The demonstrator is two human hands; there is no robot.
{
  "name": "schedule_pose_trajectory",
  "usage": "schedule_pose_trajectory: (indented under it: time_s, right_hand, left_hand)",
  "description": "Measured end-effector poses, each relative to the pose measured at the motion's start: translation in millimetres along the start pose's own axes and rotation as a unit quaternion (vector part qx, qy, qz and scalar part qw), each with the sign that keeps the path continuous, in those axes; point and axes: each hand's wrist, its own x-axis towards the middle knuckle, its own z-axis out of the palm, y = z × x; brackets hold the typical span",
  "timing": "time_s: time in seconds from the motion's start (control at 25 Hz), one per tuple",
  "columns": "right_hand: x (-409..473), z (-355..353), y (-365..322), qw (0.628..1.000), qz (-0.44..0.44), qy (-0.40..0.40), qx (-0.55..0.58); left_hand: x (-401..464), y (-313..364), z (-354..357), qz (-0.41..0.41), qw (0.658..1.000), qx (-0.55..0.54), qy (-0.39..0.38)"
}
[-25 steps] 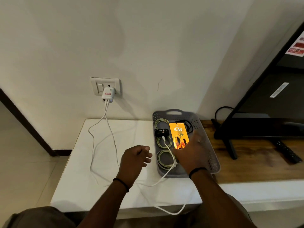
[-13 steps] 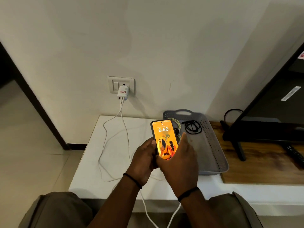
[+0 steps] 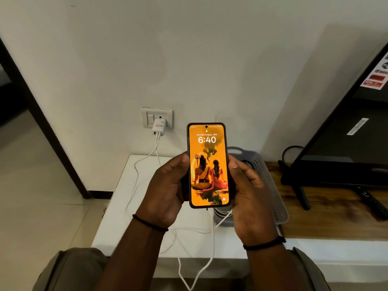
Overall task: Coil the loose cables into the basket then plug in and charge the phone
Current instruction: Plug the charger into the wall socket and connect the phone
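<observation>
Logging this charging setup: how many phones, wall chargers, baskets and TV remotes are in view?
Phone: 1
Wall charger: 1
Basket: 1
TV remote: 1
Total: 4

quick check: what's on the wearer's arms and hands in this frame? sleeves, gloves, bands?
Both forearms are bare, with no sleeves in view and no gloves. The left hand and right hand each have a thin black cord band at the wrist: left band, right band. No rings or watch visible.
</observation>
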Motion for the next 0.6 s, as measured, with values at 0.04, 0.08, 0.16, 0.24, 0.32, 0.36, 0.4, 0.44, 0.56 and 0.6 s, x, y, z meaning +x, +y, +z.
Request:
schedule_pose_trajectory:
  time_s: [0.04,0.08,0.16,0.24,0.32,0.36,0.4,0.44,0.56,0.6]
  right_hand:
    - [-1.6,0.5,-5.6,0.999,0.017,-0.001,0.038]
    - [-2.7,0.0,-9.8,0.996,0.037,-0.011,0.077]
    - [-7.3,-1.7,-19.9,0.984,0.076,-0.058,0.152]
    - [-14.5,-3.2,-30.3,0.97,0.097,-0.103,0.197]
    - [-20.4,-4.7,-37.1,0.961,0.096,-0.135,0.22]
    - [-23.0,-5.2,-39.3,0.957,0.095,-0.147,0.23]
    - [-23.9,-5.7,-39.9,0.954,0.098,-0.154,0.237]
    - [-25.0,-6.5,-40.5,0.95,0.103,-0.162,0.245]
    - [-28.2,-6.9,-38.4,0.94,0.112,-0.189,0.261]
    - [-29.5,-6.6,-38.2,0.938,0.116,-0.188,0.267]
  left_hand:
    - [-4.0,6.3,4.0,0.003,1.0,0.001,-0.003]
    - [-8.1,11.6,7.7,0.004,1.0,-0.001,-0.004]
    - [-17.3,21.1,16.4,0.005,1.0,-0.005,-0.008]
    - [-27.3,28.1,24.9,0.012,1.0,-0.004,-0.011]
    - [-35.8,33.7,31.2,0.017,1.0,-0.004,-0.009]
    - [-39.3,35.9,33.0,0.017,1.0,-0.003,-0.008]
    - [-41.6,37.3,33.7,0.016,1.0,-0.002,-0.006]
    - [-44.1,38.0,34.6,0.015,1.0,-0.001,-0.005]
    - [-50.5,39.6,37.1,0.013,1.0,-0.001,0.0]
    - [-52.4,39.9,38.4,0.012,1.0,0.0,0.002]
